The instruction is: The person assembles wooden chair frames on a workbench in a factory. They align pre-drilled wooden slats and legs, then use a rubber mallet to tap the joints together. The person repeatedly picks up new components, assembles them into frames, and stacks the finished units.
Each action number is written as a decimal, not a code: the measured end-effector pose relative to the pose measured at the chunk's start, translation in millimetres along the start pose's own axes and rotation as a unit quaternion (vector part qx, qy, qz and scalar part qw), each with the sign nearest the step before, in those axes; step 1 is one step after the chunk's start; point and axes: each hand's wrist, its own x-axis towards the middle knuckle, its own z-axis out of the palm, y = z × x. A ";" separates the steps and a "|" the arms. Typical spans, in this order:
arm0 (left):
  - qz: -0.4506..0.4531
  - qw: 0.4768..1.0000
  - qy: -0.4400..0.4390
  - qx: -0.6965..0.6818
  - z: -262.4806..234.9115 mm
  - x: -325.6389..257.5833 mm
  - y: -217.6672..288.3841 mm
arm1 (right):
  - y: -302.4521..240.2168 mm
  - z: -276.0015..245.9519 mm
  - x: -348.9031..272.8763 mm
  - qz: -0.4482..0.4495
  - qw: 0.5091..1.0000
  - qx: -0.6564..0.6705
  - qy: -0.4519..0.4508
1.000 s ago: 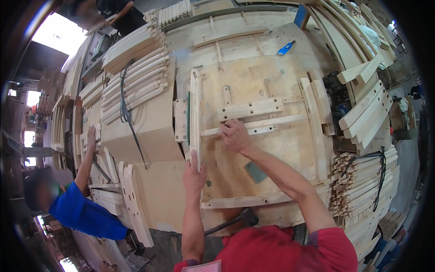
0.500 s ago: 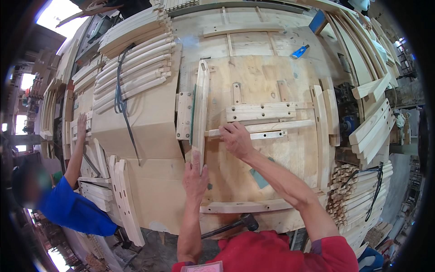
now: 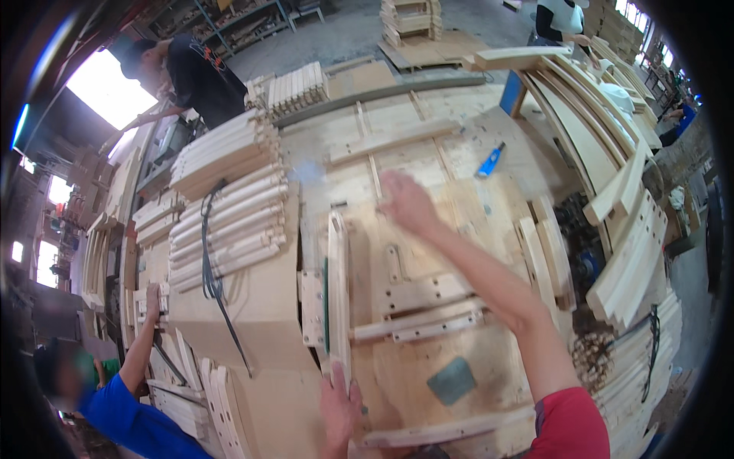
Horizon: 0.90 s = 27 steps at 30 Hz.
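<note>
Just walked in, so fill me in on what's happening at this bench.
A person works at a plywood jig table. Their left hand grips the near end of an upright curved slat, while the right hand reaches out over the far side, blurred and holding nothing. A co-worker in blue handles parts at the left.

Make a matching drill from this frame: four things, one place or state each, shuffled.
Things:
1. left hand
2. right hand
3. blue tool
4. grey-green pad

Places or states:
A. lying on the far part of the plywood bench
B. blurred, raised over the bench
C. on the near end of the upright wooden slat
D. flat on the bench near the right forearm

Pairs: 1-C, 2-B, 3-A, 4-D
</note>
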 end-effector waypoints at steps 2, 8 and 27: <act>0.027 1.000 0.002 -0.012 6.7 10.9 5.8 | 74.1 -20.9 59.3 0.022 0.984 -0.176 0.032; -0.164 0.978 -0.122 -0.045 -43.8 14.2 47.0 | 116.7 24.3 149.2 0.058 0.961 -0.257 -0.091; 0.001 0.998 0.009 -0.067 -3.4 7.0 6.4 | 12.4 -107.8 -107.4 -0.072 0.959 -0.200 -0.186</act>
